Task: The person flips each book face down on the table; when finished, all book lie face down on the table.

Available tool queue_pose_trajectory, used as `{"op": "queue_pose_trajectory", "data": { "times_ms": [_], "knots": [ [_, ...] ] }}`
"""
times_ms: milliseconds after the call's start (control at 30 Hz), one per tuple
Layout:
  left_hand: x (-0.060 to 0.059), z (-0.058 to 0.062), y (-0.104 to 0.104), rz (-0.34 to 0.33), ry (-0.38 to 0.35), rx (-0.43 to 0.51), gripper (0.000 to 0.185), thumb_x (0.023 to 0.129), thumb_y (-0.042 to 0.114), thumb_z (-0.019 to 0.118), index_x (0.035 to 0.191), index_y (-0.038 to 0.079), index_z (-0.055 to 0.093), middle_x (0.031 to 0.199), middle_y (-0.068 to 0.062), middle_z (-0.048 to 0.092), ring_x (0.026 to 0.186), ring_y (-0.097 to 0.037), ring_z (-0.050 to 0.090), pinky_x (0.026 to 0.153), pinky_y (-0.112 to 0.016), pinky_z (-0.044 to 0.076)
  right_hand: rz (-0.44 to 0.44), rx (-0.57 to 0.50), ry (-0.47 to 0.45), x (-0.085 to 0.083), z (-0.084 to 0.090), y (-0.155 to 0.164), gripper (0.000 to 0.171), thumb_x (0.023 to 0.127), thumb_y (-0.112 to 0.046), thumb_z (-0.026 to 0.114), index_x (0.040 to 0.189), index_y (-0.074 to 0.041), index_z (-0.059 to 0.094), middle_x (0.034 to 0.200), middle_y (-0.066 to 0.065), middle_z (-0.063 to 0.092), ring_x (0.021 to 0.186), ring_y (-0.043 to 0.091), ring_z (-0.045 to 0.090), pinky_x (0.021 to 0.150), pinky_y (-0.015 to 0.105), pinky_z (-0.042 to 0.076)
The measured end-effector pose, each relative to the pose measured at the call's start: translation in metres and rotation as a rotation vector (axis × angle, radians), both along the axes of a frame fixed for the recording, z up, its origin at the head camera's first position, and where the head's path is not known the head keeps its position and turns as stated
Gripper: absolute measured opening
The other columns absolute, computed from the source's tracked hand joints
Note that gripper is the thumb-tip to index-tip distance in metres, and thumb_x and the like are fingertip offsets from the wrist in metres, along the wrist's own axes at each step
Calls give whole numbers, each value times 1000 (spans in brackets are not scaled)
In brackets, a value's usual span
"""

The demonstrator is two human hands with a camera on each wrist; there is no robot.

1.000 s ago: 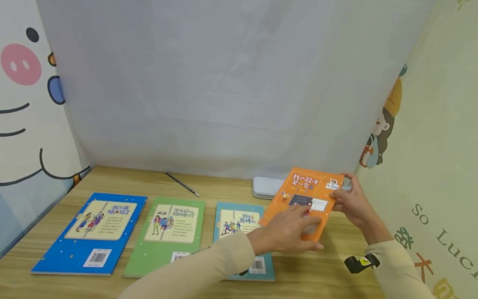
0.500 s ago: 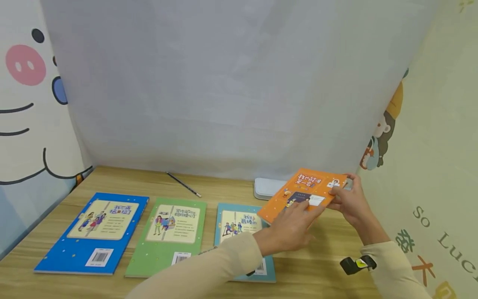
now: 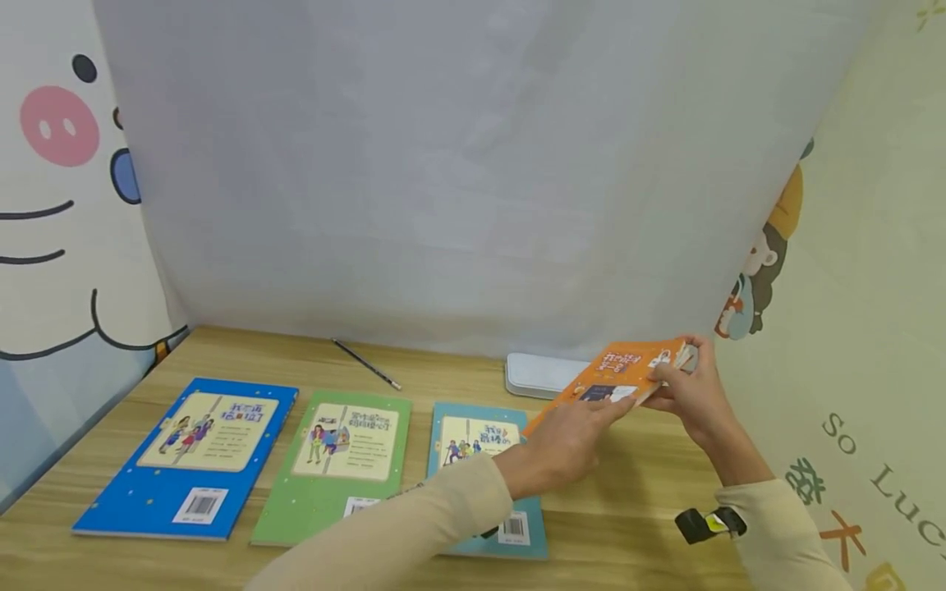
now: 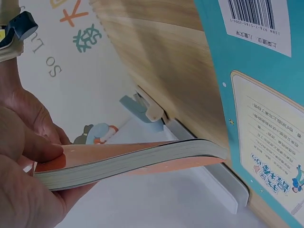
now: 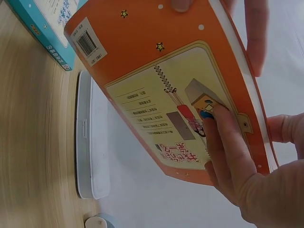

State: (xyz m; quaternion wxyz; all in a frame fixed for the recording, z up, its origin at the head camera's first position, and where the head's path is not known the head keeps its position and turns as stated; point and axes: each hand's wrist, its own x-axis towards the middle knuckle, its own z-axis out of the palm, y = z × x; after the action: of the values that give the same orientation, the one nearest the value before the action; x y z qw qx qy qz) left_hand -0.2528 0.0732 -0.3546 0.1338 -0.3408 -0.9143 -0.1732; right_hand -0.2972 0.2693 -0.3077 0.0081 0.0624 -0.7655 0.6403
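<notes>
Above the right side of the table, a thin orange book [image 3: 584, 382] is held at a tilt between both hands. My right hand [image 3: 691, 390] grips its far right edge, thumb on the front cover. In the right wrist view, that hand's fingers [image 5: 228, 147] lie against the back cover [image 5: 142, 52], which has a barcode and a drawing. My left hand [image 3: 565, 443] holds the near edge; the left wrist view shows its thumb on one cover and fingers beneath. The page edges [image 4: 142, 164] bow slightly there. Below the left forearm lies a teal book [image 3: 473, 427], partly covered.
Left of the teal book lie a green book [image 3: 347, 451] and a blue book [image 3: 185, 460], back covers up. A pencil [image 3: 367, 364] rests behind them. A pale pencil case [image 3: 543, 373] stands by the grey cloth backdrop, with a small light-blue object [image 4: 140, 109] beside it.
The orange book has tipped flatter, so its front cover looks foreshortened and its page edge shows. My left hand has gone from lying over the cover to holding the near edge.
</notes>
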Motion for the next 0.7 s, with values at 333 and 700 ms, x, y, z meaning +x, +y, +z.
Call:
{"op": "queue_pose_trajectory", "data": {
  "times_ms": [333, 700],
  "knots": [
    [-2, -3, -11, -8, 5, 160, 86, 79, -11, 69, 153, 22, 42, 139, -5, 63, 59, -6, 48, 53, -14, 36, 21, 22, -11, 5, 4, -5, 74, 104, -12, 43, 153, -17, -13, 142, 37, 27, 76, 11, 73, 76, 34, 62],
    [-5, -2, -29, -34, 47, 364, 76, 85, -12, 62, 152, 17, 44, 117, -9, 74, 89, -20, 72, 70, -20, 50, 173, 5, -56, 2, -9, 0, 82, 104, -52, 35, 157, -28, -22, 163, 31, 2, 143, 44, 38, 99, 40, 55]
  ]
}}
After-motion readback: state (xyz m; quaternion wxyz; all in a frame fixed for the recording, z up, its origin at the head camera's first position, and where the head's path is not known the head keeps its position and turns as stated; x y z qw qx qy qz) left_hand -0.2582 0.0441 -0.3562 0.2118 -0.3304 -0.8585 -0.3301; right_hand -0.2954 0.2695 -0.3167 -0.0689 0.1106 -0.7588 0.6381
